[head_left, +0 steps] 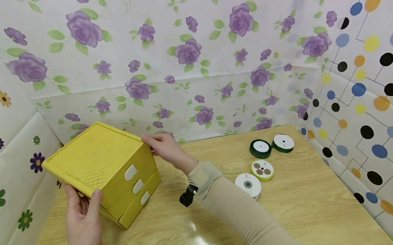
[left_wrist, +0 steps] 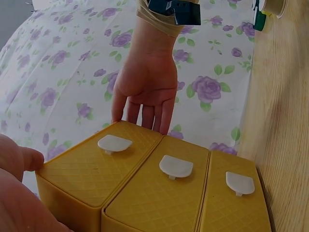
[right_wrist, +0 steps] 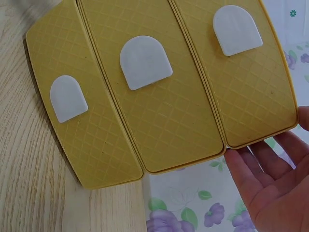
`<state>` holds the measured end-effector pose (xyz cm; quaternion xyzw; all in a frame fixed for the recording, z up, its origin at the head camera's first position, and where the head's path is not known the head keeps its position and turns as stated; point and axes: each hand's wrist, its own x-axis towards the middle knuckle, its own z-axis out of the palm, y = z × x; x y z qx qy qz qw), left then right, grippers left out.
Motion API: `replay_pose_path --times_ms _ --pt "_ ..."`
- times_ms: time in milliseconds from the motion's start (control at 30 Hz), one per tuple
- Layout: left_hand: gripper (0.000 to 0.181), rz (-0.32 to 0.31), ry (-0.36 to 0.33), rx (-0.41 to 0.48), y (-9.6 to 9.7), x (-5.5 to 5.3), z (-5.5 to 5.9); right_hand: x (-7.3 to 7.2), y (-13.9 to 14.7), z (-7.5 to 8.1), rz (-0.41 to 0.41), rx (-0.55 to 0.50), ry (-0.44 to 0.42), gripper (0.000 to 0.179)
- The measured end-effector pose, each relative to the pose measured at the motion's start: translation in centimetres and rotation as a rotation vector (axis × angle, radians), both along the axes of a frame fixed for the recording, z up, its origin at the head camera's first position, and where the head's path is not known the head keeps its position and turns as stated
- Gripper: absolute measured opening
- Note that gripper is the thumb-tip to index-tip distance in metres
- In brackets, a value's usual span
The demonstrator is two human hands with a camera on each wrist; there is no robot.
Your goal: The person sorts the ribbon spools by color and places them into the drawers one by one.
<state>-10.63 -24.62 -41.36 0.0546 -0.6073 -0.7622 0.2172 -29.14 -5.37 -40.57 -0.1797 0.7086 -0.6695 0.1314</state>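
Observation:
A yellow drawer organizer (head_left: 96, 157) stands at the left of the wooden table, turned at an angle. Its front carries three stacked drawers, each with a white pull tab (right_wrist: 146, 63), and all of them are closed. My left hand (head_left: 82, 222) grips the near left side, thumb at the top front corner and fingers under the lid's rim. On the opposite side, my right hand (head_left: 166, 147) holds the upper edge, its thumb on top and fingers against the side wall. The left wrist view also shows this right hand (left_wrist: 147, 92) behind the organizer.
To the right lie several ribbon spools: two green ones (head_left: 260, 148) at the back, a yellow-edged spool (head_left: 262, 170) and a white-faced spool (head_left: 248, 185) nearer. The wooden tabletop (head_left: 299, 211) meets a floral sheet (head_left: 192, 79) behind and patterned sheets at both sides.

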Motion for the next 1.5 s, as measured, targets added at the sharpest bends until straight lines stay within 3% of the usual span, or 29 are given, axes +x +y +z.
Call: replay_pose_path --times_ms 400,867,1367,1500 --pt "0.085 0.012 -0.067 -0.003 0.2 0.0 0.4 -0.1 0.8 -0.4 -0.010 -0.042 -0.028 0.042" --pt "0.080 0.060 -0.097 0.005 1.1 -0.5 0.8 0.6 3.3 0.2 -0.009 -0.049 -0.031 0.041" --pt "0.076 -0.001 -0.115 -0.045 0.8 -1.4 0.7 1.6 6.7 0.0 -0.026 -0.002 -0.049 0.045" --pt "0.072 -0.045 -0.122 -0.079 0.6 -1.7 0.5 2.3 7.9 -0.2 -0.040 0.010 -0.060 0.045"
